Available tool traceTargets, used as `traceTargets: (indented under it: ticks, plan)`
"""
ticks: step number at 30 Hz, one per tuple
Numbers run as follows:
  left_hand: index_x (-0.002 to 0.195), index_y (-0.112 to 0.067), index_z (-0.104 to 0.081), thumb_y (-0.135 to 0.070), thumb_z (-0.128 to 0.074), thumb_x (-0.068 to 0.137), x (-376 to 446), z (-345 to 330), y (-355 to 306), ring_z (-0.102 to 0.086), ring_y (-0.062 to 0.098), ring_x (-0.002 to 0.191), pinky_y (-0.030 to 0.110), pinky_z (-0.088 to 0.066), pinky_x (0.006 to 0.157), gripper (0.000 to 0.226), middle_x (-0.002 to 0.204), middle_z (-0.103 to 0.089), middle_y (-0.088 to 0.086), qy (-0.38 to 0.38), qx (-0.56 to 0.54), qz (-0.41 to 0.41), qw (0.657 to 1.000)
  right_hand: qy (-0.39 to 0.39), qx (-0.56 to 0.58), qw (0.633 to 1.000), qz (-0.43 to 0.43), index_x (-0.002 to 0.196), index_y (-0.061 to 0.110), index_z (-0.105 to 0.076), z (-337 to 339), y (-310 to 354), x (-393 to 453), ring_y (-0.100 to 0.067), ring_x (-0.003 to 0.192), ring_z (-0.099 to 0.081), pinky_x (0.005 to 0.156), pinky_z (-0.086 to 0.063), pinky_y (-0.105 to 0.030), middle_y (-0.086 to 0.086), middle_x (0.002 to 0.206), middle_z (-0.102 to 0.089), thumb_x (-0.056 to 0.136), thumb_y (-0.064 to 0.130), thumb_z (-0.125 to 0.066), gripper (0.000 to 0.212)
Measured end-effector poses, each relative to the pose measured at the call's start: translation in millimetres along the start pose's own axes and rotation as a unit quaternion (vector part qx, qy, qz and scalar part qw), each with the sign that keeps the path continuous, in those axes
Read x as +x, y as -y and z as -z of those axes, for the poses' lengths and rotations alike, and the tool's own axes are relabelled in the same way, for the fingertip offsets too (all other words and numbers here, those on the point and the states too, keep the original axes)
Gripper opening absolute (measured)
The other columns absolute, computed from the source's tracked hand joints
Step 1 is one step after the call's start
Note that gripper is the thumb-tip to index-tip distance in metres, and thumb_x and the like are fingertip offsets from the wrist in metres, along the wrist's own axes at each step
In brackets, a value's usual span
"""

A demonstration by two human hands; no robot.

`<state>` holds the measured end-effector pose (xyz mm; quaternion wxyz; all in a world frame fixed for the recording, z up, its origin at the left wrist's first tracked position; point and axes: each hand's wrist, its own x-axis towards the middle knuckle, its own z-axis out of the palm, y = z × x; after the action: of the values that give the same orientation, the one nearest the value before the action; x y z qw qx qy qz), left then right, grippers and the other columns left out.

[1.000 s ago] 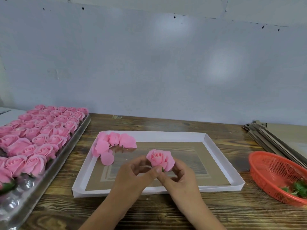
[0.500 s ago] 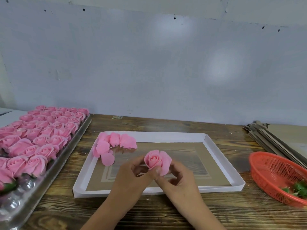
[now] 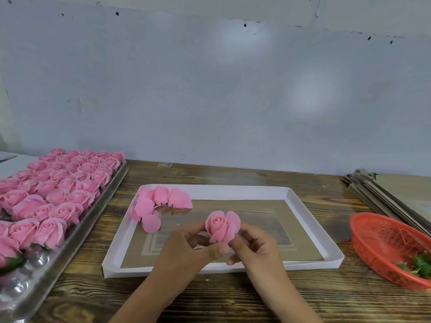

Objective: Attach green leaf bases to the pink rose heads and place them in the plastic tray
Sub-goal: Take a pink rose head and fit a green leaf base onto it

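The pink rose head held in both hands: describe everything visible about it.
The pink rose head is a soft-looking, matte bloom, foam or fabric by its look, with petals spiralling round a tight centre that faces the camera. It sits roughly upright above the white shallow cardboard tray. The left hand pinches its lower part, thumb at the base; the right hand holds its right side. One outer petal stands loose on the right. No green base shows.

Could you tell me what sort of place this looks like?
Probably a small craft workshop bench for artificial flowers: a plastic tray packed with pink roses, a red basket of green leaf bases, and a plain wall behind.
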<state>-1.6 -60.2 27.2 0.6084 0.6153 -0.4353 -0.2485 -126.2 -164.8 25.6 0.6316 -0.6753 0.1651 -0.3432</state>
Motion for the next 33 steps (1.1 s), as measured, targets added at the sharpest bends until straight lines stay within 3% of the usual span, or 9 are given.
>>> traceTargets:
  ticks: [3,6,11,14,18,22,26,29,33]
  plan:
    - [0.101,-0.048,-0.073,-0.056,-0.087,0.06,1.3,-2.0,5.6,-0.071,0.008,0.098,0.024,-0.055,0.085,0.044,0.1,-0.077,-0.013,-0.001,0.037,0.0,0.999,0.004,0.014,1.0,-0.002,0.103,0.03,-0.077,-1.6,-0.5,0.4,-0.023,0.082,-0.073,0.067,-0.061,-0.036,-0.007,0.092,-0.078,0.087,0.025,-0.066,0.019]
    - [0.101,-0.05,-0.073,-0.055,-0.082,0.065,1.6,-3.0,7.8,-0.07,0.007,0.099,0.029,-0.054,0.09,0.037,0.101,-0.077,-0.013,-0.017,0.021,0.003,1.0,0.007,0.035,0.999,-0.008,0.104,0.029,-0.077,-1.7,0.9,0.3,-0.019,0.085,-0.073,0.067,-0.06,-0.03,-0.008,0.095,-0.077,0.088,0.021,-0.07,0.018]
    - [0.095,-0.051,-0.075,-0.052,-0.078,0.066,1.5,-1.7,4.0,-0.072,0.007,0.094,0.019,-0.057,0.075,0.03,0.095,-0.078,-0.01,-0.032,-0.005,0.005,0.999,0.007,0.068,0.997,-0.037,0.103,0.02,-0.078,2.9,-2.9,0.5,-0.026,0.091,-0.073,0.072,-0.058,-0.028,-0.014,0.099,-0.076,0.098,0.002,-0.053,0.031]
    - [0.093,-0.049,-0.076,-0.045,-0.081,0.066,1.8,-0.5,5.8,-0.072,0.008,0.09,0.014,-0.055,0.074,0.027,0.091,-0.079,-0.009,-0.026,0.004,0.007,1.0,-0.005,0.077,0.996,-0.033,0.096,0.015,-0.08,0.8,-2.1,1.5,-0.026,0.084,-0.074,0.07,-0.059,-0.027,-0.017,0.092,-0.076,0.087,0.014,-0.065,0.017]
    - [0.093,-0.051,-0.075,-0.05,-0.081,0.063,2.1,0.9,8.6,-0.072,0.007,0.087,0.01,-0.053,0.072,0.031,0.089,-0.079,-0.01,-0.021,0.026,0.007,0.999,-0.007,0.089,0.996,-0.026,0.091,0.012,-0.079,1.2,-2.6,1.4,-0.023,0.077,-0.074,0.067,-0.058,-0.025,-0.018,0.088,-0.076,0.077,0.017,-0.07,0.018]
    - [0.097,-0.056,-0.071,-0.057,-0.08,0.066,1.6,1.8,11.0,-0.069,0.001,0.084,0.007,-0.049,0.067,0.032,0.087,-0.077,-0.014,-0.028,0.064,0.009,0.997,0.011,0.086,0.995,-0.047,0.095,0.009,-0.079,4.0,-4.2,2.5,-0.026,0.086,-0.073,0.072,-0.057,-0.026,-0.019,0.094,-0.076,0.076,0.018,-0.072,0.023]
    - [0.093,-0.062,-0.069,-0.041,-0.083,0.075,-0.2,2.5,6.6,-0.068,0.0,0.087,0.004,-0.048,0.067,0.031,0.088,-0.076,-0.016,-0.03,0.071,0.023,0.997,0.038,0.081,0.994,-0.062,0.101,0.014,-0.079,6.2,-2.7,2.1,-0.025,0.095,-0.073,0.075,-0.057,-0.026,-0.015,0.1,-0.076,0.08,0.021,-0.072,0.023]
    - [0.09,-0.048,-0.076,-0.041,-0.082,0.07,-3.1,11.8,-2.4,-0.07,0.001,0.085,0.011,-0.052,0.067,0.022,0.09,-0.078,-0.012,-0.046,0.041,0.056,0.997,0.027,0.077,0.994,-0.072,0.102,0.018,-0.079,8.3,-5.4,2.6,-0.02,0.093,-0.071,0.072,-0.056,-0.026,-0.012,0.1,-0.076,0.09,0.01,-0.065,0.02]
    - [0.093,-0.031,-0.078,-0.053,-0.076,0.059,-2.3,56.1,-25.7,-0.071,0.005,0.084,0.024,-0.048,0.074,0.041,0.093,-0.078,-0.011,-0.118,0.047,0.066,0.99,0.002,0.097,0.992,-0.082,0.101,0.018,-0.077,11.2,-7.5,4.4,-0.016,0.087,-0.068,0.067,-0.055,-0.027,-0.008,0.108,-0.074,0.093,-0.001,-0.056,0.03]
